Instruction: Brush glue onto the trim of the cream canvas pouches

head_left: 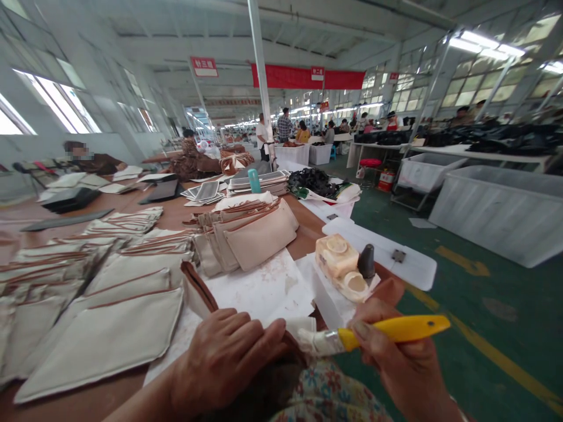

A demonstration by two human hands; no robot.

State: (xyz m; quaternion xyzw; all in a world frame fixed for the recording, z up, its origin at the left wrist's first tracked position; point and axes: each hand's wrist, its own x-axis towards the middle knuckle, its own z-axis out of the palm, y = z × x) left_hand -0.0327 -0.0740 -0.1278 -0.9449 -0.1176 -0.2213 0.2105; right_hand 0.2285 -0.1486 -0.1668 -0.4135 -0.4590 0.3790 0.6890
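My right hand [387, 346] is closed round a brush with a yellow handle [409, 328]. White bristles [319, 341] point left and touch or nearly touch the edge of a brown piece [292, 346] near my lap. My left hand [233, 351] grips that brown piece, its fingers curled and its thumb pointing right. Just beyond my hands lies a white sheet [264, 287] with brown smudges. To its right, a glue-stained container [338, 253] stands on a white box beside a dark cone [366, 261]. How far the brown piece extends under my left hand is hidden.
Stacks of beige pouches [109, 328] cover the left of the brown table, with another pile [261, 234] beyond the sheet. A turquoise bottle [254, 181] stands behind it. A person [94, 158] sits at the far left. Large white bins [501, 205] stand on the right.
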